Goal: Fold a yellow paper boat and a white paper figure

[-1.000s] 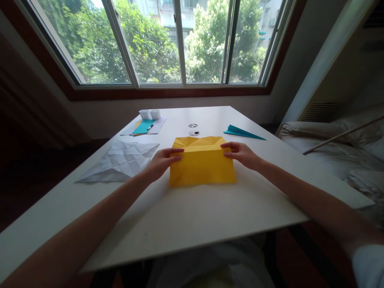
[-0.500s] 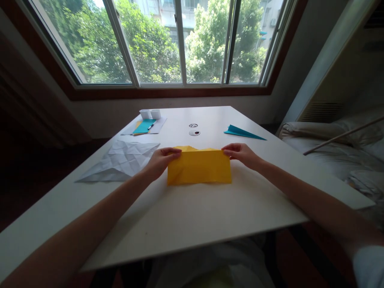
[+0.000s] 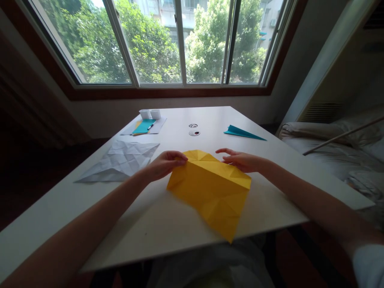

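Note:
A creased yellow sheet of paper (image 3: 210, 188) is partly unfolded in front of me, tilted, its near corner reaching the table's front edge. My left hand (image 3: 168, 164) pinches its upper left edge between thumb and fingers. At the paper's upper right, my right hand (image 3: 243, 160) has its fingers apart, close behind the edge; whether a fingertip touches the paper I cannot tell. Left of my left hand lies a crumpled, creased white sheet (image 3: 120, 158), flat on the white table (image 3: 168, 232).
A folded blue paper piece (image 3: 243, 132) lies at the back right. Toward the back left are two white cups (image 3: 150, 114), blue paper (image 3: 144, 126), other sheets and a pen (image 3: 151, 126). Two round grommets (image 3: 194, 133) sit mid-table. A padded seat (image 3: 315, 140) stands to the right.
The yellow paper has opened from a folded rectangle into a larger, turned sheet dropping toward me. My right hand has let go of its right corner and spread its fingers.

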`<state>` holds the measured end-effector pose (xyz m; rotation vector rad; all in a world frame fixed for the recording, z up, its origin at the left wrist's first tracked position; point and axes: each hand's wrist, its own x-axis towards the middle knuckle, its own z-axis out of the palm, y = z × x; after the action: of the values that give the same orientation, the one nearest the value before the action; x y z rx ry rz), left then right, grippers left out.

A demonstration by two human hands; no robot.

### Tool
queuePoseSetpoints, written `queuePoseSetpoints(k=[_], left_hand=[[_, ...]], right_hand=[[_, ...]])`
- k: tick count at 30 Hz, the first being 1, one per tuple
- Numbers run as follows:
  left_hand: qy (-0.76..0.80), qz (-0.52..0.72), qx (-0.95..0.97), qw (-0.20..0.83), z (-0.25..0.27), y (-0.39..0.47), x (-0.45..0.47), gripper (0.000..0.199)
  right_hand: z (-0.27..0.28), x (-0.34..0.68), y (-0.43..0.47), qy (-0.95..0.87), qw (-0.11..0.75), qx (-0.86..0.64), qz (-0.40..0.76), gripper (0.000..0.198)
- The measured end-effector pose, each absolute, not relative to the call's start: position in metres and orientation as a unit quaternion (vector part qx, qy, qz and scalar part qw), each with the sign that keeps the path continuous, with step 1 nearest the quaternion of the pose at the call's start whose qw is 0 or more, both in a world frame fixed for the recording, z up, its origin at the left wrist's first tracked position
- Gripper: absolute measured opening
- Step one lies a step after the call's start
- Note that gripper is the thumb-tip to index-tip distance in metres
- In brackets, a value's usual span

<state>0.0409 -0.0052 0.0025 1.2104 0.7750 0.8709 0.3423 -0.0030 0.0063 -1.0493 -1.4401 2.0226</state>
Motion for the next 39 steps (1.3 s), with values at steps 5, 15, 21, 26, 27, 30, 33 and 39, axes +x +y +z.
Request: queuePoseSetpoints(k=[5, 15, 21, 26, 27, 30, 33, 39], left_hand=[[0.337, 0.354, 0.545, 0.681, 0.002, -0.006, 0.040, 0.014], [0.337, 0.408, 0.412, 0.741, 0.008, -0.008, 0.036, 0.052], [0.331, 0.438, 0.414, 0.726, 0.003, -0.005, 0.040, 0.060], [0.333, 0.450, 0.449, 0.696, 0.000, -0.008, 0.043, 0.084], [0.330, 0.446, 0.454, 0.697, 0.000, -0.008, 0.043, 0.080], [0.341, 0.438, 0.454, 0.697, -0.001, -0.008, 0.044, 0.050], [0.372, 0.431, 0.438, 0.696, -0.002, -0.008, 0.046, 0.031], [0.404, 0.452, 0.412, 0.680, 0.000, -0.007, 0.049, 0.030]], right_hand=[[0.007, 0.331, -0.013, -0.530, 0.204, -0.352, 0.744, 0.039], [-0.002, 0.346, 0.007, -0.473, 0.391, -0.373, 0.696, 0.033], [-0.012, 0.348, 0.019, -0.464, 0.503, -0.367, 0.630, 0.030], [-0.011, 0.340, 0.016, -0.453, 0.531, -0.366, 0.616, 0.031], [-0.010, 0.338, 0.014, -0.458, 0.527, -0.359, 0.619, 0.032], [-0.006, 0.334, 0.008, -0.484, 0.507, -0.343, 0.625, 0.034], [-0.005, 0.331, 0.004, -0.504, 0.487, -0.328, 0.633, 0.035], [-0.006, 0.332, 0.005, -0.530, 0.481, -0.335, 0.613, 0.035]])
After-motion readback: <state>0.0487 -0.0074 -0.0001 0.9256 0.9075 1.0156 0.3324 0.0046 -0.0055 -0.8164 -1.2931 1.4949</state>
